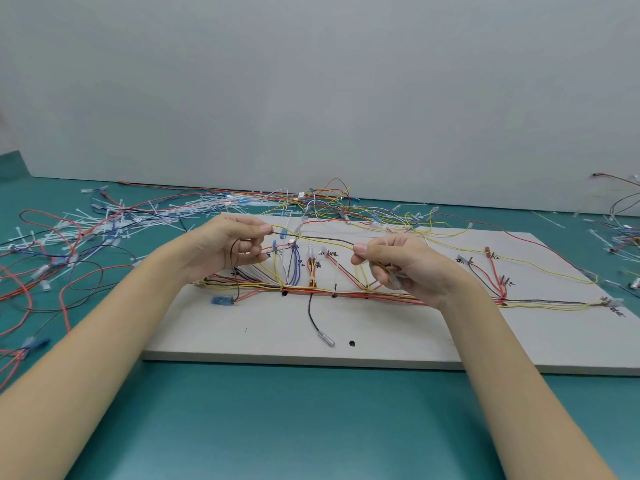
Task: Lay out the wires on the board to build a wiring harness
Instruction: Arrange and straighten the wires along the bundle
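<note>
While the dark brown wire [313,239] hangs stretched above the board [381,341], both hands hold it taut: the left hand [225,247] pinches one stretch between thumb and forefinger, its other fingers curled, and the right hand [398,265] pinches the other stretch the same way, with the clear terminal end tucked under its lower fingers. From the left grip the wire loops down toward a blue connector [221,301] lying on the board's near-left part. Beneath the hands, a bundle of laid wires [346,292], red, yellow, black and blue, runs lengthwise across the board, with short branches rising to handwritten labels. Beyond the board's far edge lies a heap of loose wires [322,202], and left of the board white cable ties [104,223] are scattered over the green tabletop [311,427]. The step in hand looks like straightening one wire before routing it. The next move probably calls for lowering it along the main bundle and seating each end at its labelled spot, without snagging wires already placed.
</note>
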Demonstrator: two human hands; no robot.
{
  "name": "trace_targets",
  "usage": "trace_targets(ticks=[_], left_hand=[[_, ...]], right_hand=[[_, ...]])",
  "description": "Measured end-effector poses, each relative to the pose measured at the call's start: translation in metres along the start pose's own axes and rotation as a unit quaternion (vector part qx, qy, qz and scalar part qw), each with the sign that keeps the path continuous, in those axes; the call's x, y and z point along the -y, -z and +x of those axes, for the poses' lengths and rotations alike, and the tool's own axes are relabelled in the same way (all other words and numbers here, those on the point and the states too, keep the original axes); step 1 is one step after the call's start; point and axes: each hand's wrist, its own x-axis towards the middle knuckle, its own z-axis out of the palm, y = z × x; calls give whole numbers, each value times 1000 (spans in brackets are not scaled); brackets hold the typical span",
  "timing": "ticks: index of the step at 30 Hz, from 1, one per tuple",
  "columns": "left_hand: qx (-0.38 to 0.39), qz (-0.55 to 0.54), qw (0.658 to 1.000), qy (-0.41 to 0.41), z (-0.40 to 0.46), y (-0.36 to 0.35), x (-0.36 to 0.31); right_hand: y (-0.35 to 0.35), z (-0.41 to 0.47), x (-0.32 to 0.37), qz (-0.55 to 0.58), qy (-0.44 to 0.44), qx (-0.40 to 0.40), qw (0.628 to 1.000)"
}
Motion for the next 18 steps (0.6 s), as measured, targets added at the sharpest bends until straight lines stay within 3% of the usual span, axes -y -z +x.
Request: trace_targets(ticks=[8, 15, 18], left_hand=[[21, 44, 999, 12, -2, 13, -1], [-37, 109, 993, 11, -4, 16, -5], [-93, 175, 980, -36, -4, 6, -7]], right_hand=[[7, -1, -1, 6, 10, 8, 1000], [5, 0, -1, 3, -18, 13, 1000], [3, -1, 1, -11, -31, 2, 999]])
